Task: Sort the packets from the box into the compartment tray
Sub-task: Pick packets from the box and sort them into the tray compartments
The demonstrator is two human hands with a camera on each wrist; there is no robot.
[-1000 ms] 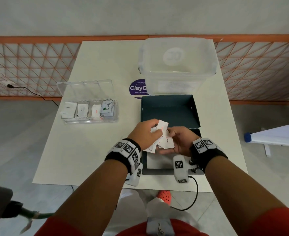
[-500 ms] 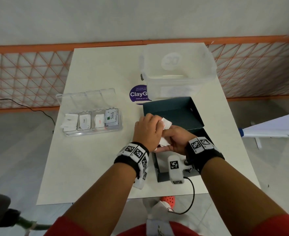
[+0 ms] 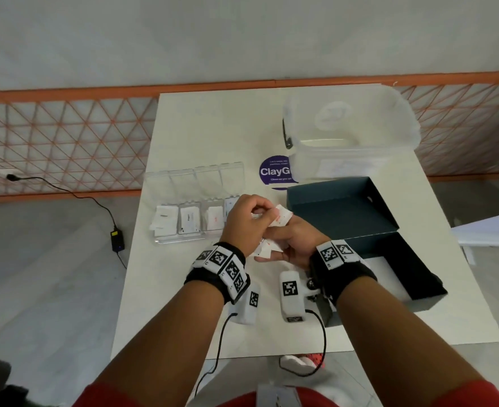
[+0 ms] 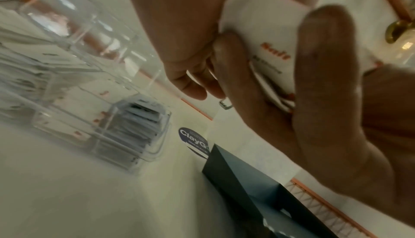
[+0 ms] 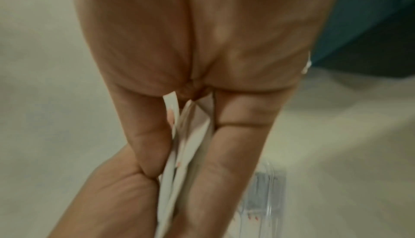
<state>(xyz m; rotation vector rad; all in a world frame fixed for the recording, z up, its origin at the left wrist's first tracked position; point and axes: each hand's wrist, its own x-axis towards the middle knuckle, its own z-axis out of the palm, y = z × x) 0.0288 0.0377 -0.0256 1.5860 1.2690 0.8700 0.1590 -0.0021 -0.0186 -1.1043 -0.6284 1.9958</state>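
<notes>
Both hands meet over the white table point(image 3: 183, 304), between the clear compartment tray point(image 3: 180, 235) and the dark box point(image 3: 404, 268). My right hand point(image 3: 271, 251) pinches a small stack of white packets point(image 5: 188, 144) between thumb and fingers. My left hand point(image 3: 258, 211) curls its fingers on the top packet point(image 3: 283, 217), printed "Salt" in orange point(image 4: 269, 34). Each compartment of the tray point(image 4: 125, 135) holds sorted packets, and its lid point(image 3: 195, 177) stands open at the back. The left hand covers the rightmost compartment in the head view.
The box's lid point(image 3: 339, 210) lies open behind its base. At the back right stands a large clear plastic bin point(image 3: 351, 136), with a purple ClayGo sticker point(image 3: 274, 171) next to it. A power adapter point(image 3: 117, 240) and its cable lie on the floor at left.
Both hands have carried the packets left, from over the box's front to beside the tray. The left hand now reaches over the tray's right end.
</notes>
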